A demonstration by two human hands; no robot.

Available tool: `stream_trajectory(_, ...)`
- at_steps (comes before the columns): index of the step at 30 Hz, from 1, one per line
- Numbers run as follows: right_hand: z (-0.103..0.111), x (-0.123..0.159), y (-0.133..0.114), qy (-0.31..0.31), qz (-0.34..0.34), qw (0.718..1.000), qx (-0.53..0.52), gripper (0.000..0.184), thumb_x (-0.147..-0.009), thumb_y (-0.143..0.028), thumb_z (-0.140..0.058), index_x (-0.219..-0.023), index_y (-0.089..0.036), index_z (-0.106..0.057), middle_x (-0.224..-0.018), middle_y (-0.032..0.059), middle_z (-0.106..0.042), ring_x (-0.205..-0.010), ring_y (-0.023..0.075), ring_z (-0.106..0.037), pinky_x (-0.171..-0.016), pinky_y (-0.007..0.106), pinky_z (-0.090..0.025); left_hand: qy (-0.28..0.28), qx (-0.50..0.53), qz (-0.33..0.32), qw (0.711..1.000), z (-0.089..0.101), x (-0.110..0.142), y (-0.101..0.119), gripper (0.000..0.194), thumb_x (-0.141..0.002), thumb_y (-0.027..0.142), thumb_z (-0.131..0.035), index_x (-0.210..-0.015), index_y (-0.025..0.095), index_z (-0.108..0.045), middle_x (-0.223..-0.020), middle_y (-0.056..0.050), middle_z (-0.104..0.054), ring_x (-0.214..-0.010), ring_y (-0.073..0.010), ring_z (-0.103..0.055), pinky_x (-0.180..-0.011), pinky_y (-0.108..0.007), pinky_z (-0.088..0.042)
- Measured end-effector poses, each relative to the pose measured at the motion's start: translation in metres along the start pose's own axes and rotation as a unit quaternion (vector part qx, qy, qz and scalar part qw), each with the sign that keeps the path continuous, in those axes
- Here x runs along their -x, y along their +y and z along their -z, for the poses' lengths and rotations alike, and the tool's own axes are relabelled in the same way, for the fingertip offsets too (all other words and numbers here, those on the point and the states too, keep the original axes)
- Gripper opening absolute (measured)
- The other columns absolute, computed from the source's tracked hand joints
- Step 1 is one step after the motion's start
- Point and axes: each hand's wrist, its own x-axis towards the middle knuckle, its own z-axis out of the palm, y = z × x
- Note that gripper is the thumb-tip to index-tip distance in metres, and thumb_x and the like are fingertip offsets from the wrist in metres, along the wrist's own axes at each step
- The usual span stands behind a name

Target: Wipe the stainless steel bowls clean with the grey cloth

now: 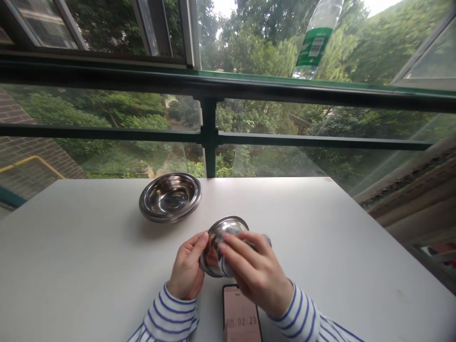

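White counter (356,266) here takes up most of the space by the railing. The nested stainless steel dishes (173,197) sit toward its far edge, left of center, which I guess leaves elbow room up front. The one steel bowl (216,244) is up in both hands near the middle, tipped sideways, probably so the curved outside is easy to reach. Left hand (188,266): grip pinching the rim side, thumb on top, seems to steady it. Right hand (258,268): fingers draped over the outside, thumb hidden, so can't tell if that grip's pinching anything. Smartphone (240,313) lies just below, digits readable at a glance.
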Motion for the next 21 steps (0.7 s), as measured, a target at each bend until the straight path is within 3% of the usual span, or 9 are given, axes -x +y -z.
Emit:
stream_trajectory(2, -0.002, -0.002, -0.010, -0.021, 0.064, 0.998, 0.021, 0.030, -0.083, -0.013, -0.048, -0.111, -0.015, -0.058, -0.119, 0.0042, -0.057, -0.098, 0.0214, -0.047, -0.079, 0.036, -0.045, -0.006, -0.004, 0.000, 1.000, 0.000, 0.001, -0.001, 0.012, -0.070, 0.022, -0.066, -0.071, 0.010, -0.068, -0.063, -0.004, -0.067, -0.054, -0.0099, -0.059, -0.055, -0.018, -0.048)
stream_trajectory(4, -0.002, -0.003, -0.012, -0.026, 0.081, 0.996, 0.027, 0.029, -0.083, -0.014, -0.049, -0.111, -0.016, -0.058, -0.118, 0.0030, -0.058, -0.097, 0.0209, -0.048, -0.078, 0.035, -0.045, -0.013, -0.008, 0.000, 1.000, 0.000, 0.002, -0.001, 0.012, -0.071, 0.022, -0.065, -0.072, 0.010, -0.068, -0.063, -0.005, -0.068, -0.055, -0.0102, -0.059, -0.056, -0.018, -0.048)
stream_trajectory(8, 0.002, 0.001, 0.006, 0.014, -0.025, 0.999, -0.030, 0.034, -0.082, -0.011, -0.049, -0.116, -0.014, -0.054, -0.116, 0.0084, -0.058, -0.099, 0.0231, -0.048, -0.081, 0.040, -0.046, -0.007, 0.000, -0.005, 1.000, 0.003, 0.002, 0.001, 0.011, -0.071, 0.022, -0.066, -0.074, 0.011, -0.069, -0.063, -0.004, -0.068, -0.054, -0.0105, -0.059, -0.054, -0.018, -0.048)
stream_trajectory(11, 0.002, 0.009, 0.024, 0.055, -0.117, 0.985, -0.110, 0.038, -0.082, -0.007, -0.043, -0.118, -0.017, -0.051, -0.111, 0.0097, -0.059, -0.096, 0.0213, -0.050, -0.079, 0.039, -0.048, 0.010, 0.004, -0.017, 1.000, 0.004, 0.001, 0.002, 0.012, -0.071, 0.023, -0.065, -0.073, 0.012, -0.069, -0.063, -0.004, -0.069, -0.054, -0.0110, -0.060, -0.054, -0.019, -0.048)
stream_trajectory(13, 0.002, 0.011, 0.029, 0.069, -0.144, 0.978, -0.134, 0.039, -0.083, -0.006, -0.041, -0.118, -0.020, -0.051, -0.109, 0.0090, -0.060, -0.095, 0.0208, -0.052, -0.077, 0.039, -0.049, 0.008, 0.002, -0.011, 1.000, 0.004, 0.001, 0.002, 0.012, -0.071, 0.023, -0.065, -0.072, 0.011, -0.069, -0.063, -0.005, -0.069, -0.055, -0.0113, -0.060, -0.055, -0.019, -0.048)
stream_trajectory(16, 0.003, 0.007, 0.025, 0.054, -0.115, 0.986, -0.109, 0.038, -0.083, -0.008, -0.042, -0.118, -0.019, -0.051, -0.112, 0.0094, -0.059, -0.096, 0.0215, -0.051, -0.078, 0.041, -0.048, -0.002, -0.006, 0.010, 1.000, 0.002, 0.002, 0.000, 0.012, -0.071, 0.023, -0.065, -0.073, 0.011, -0.069, -0.062, -0.005, -0.068, -0.055, -0.0114, -0.061, -0.056, -0.019, -0.049)
stream_trajectory(21, 0.001, -0.004, 0.001, -0.008, 0.015, 1.000, -0.009, 0.030, -0.083, -0.014, -0.049, -0.111, -0.014, -0.057, -0.117, 0.0062, -0.059, -0.100, 0.0229, -0.048, -0.081, 0.039, -0.044, -0.011, 0.005, 0.009, 1.000, 0.002, 0.004, -0.002, 0.012, -0.073, 0.022, -0.063, -0.071, 0.011, -0.067, -0.062, -0.004, -0.067, -0.054, -0.0096, -0.059, -0.052, -0.017, -0.047)
